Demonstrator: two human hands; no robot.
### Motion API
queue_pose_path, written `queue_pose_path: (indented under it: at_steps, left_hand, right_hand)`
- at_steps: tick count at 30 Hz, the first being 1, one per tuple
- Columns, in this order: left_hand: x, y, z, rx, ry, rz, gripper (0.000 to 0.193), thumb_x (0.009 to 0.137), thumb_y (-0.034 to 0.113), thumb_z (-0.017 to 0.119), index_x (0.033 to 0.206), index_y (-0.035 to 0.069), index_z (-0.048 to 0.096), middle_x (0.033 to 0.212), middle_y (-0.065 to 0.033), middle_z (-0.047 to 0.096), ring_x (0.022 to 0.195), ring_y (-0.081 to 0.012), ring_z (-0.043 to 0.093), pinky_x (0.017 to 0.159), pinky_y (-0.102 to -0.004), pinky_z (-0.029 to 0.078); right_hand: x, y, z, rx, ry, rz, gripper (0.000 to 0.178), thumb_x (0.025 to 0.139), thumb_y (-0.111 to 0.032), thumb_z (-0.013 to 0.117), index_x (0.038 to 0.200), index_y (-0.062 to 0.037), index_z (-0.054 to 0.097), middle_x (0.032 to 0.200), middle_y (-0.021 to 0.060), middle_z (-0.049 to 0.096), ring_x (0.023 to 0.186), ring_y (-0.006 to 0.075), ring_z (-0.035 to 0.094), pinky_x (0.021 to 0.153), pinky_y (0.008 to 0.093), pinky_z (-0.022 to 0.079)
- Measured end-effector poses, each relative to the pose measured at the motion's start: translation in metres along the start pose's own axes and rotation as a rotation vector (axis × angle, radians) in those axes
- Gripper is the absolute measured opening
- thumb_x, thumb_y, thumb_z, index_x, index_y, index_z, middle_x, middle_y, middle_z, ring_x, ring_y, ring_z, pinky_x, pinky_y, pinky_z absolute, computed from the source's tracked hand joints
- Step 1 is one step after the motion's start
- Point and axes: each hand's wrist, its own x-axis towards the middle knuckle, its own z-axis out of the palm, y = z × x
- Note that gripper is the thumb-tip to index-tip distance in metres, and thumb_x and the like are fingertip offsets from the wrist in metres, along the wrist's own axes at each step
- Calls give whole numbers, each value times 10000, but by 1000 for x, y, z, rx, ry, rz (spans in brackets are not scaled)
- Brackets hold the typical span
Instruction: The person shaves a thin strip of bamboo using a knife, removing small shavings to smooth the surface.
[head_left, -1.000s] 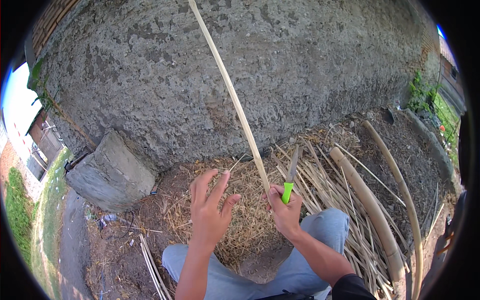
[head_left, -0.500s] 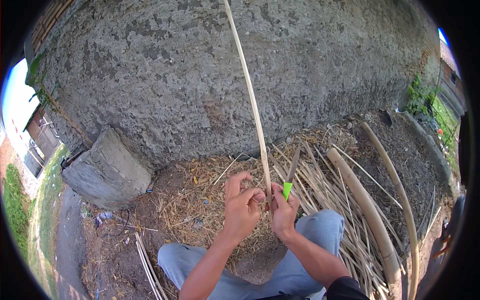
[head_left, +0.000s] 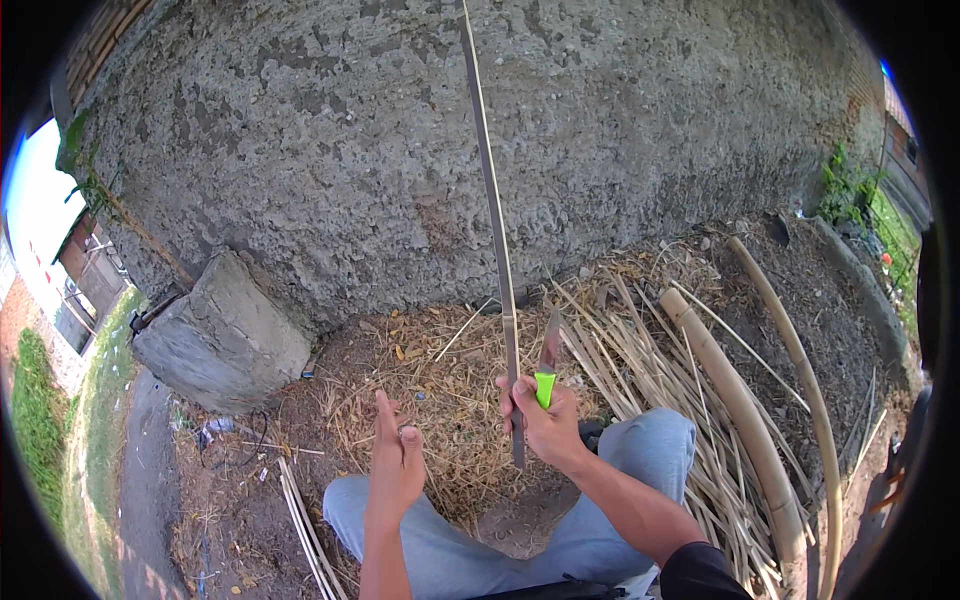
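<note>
At the near edge, two denim-clad knees (head_left: 650, 452) set apart, with straw-like shavings (head_left: 450, 430) on the ground between and beyond them.

Left hand (head_left: 397, 470) above the left knee, holding nothing: fingers straight, thumb standing off, well apart from the strip. Right hand (head_left: 550, 425) over the shavings, fingers clamped on a long bamboo strip (head_left: 493, 195) and, in the same fist, on a green-handled knife (head_left: 545, 388). Strip's near end hangs just below the fist; dark face toward the wearer, pale along its right edge.

Risk, as judged: one grip doing two jobs. If it loosens on the strip, the knife could tip or drop toward the right knee. Blade bare, pointing far, just beside the strip; a left hand brought across carelessly could meet it. Strip edges may splinter into bare fingers.

Farther right, a pile of split strips (head_left: 650, 372), then a thick bamboo pole (head_left: 735, 415) and a slimmer curved pole (head_left: 800, 362). Strip's far length stands before the rough wall (head_left: 350, 180); contact cannot be told. With so much beyond a single hold, a knock there could twist it.
</note>
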Motion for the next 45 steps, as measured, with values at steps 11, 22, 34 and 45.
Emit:
queue_pose_path:
  at_steps: [11, 22, 34, 45]
  left_hand:
    - [-46, 29, 42, -723, -288, -113, 332, 1047, 177, 518, 1304, -33, 515, 898, -40, 623, 773, -94, 584, 696, -250, 488]
    - [-78, 8, 18, -446, 113, -192, 276, 1047, 185, 531, 1178, -22, 659, 732, 26, 536, 610, -37, 443, 530, -214, 362]
    - [-77, 18, 0, -349, 229, -41, 226, 954, 76, 658, 1141, -53, 666, 747, 3, 580, 649, -46, 483, 557, -226, 386]
    - [-77, 17, 0, -134, 353, 40, 234, 910, 6, 672, 1128, -78, 660, 820, -132, 671, 667, -154, 616, 581, -289, 462]
  right_hand:
    - [-20, 13, 11, -548, -170, -16, 203, 958, -176, 677, 958, 7, 765, 840, 69, 748, 784, 83, 669, 701, 273, 543]
    - [-21, 14, 11, -866, -162, -72, 235, 886, -265, 753, 927, -34, 770, 637, 127, 672, 527, 111, 584, 502, 323, 461]
    - [-15, 30, 1, -706, -97, 51, 224, 939, -201, 693, 892, 12, 747, 726, 35, 704, 559, 60, 598, 491, 233, 458]
    - [-17, 27, 10, -704, -83, -22, 242, 916, -239, 715, 855, -9, 759, 595, 33, 642, 526, 57, 538, 477, 281, 413]
